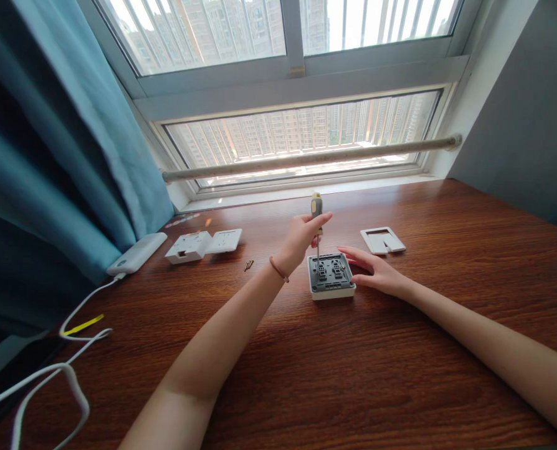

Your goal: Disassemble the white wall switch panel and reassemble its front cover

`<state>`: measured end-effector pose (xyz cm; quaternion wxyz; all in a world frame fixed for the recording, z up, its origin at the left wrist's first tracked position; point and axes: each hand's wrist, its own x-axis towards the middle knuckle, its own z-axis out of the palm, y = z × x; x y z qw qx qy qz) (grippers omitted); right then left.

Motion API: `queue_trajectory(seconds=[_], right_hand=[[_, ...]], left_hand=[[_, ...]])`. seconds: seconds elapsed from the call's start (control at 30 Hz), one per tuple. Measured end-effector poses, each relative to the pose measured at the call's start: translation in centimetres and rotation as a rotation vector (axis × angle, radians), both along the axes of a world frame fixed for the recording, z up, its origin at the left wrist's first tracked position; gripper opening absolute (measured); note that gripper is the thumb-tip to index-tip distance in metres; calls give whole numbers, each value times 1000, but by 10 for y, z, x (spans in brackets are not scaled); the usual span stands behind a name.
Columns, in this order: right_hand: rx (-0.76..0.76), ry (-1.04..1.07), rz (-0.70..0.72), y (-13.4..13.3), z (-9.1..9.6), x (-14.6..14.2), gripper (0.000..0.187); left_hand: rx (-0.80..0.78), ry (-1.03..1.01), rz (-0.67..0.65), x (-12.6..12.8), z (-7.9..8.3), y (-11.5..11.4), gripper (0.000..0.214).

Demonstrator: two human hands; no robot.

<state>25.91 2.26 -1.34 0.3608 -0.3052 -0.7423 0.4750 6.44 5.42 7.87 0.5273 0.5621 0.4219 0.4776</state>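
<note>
My left hand (305,236) is closed round the grey and yellow handle of a screwdriver (316,206). Its shaft points straight down, and the tip meets the left side of a wall switch (333,273), a square white box with a dark grey inner frame facing up. Fingers of my right hand (376,270) are spread along the right edge of that switch, touching its side. Whether the tip sits in a screw is too small to tell. A few brass-coloured screws (249,265) lie on the wood left of my left wrist.
A white cover frame (382,240) lies to the right behind my right hand. Towards the left are a white box (189,247), a flat white plate (224,240) and a white power strip (137,254) with a cable. A yellow strip (85,324) lies by the cable. The window borders the wooden table (278,387).
</note>
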Motion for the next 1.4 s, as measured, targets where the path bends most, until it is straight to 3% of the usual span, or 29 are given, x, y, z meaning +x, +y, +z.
queue_trajectory(seconds=[0.1,0.2,0.47,0.7,1.13,1.4], right_hand=[[1,73,-95,0,4,2,42],[33,38,-165,-1,10,2,24],[-3,-134,-191,3,16,-3,24],[2,-176,-202,5,20,-10,22],[215,-229,-158,8,13,-11,13],[193,-235,-134,6,35,-13,20]], left_hand=[[-121,-54,-11,-3,-17,11,34],[-133,-97,5,-4,-35,18,35],[-200,-277,-83,-6,-59,27,40],[-263,-347,-139,-9,-62,29,41],[-274,-310,-117,-6,-58,24,39],[-251,-282,-62,-1,-56,19,36]])
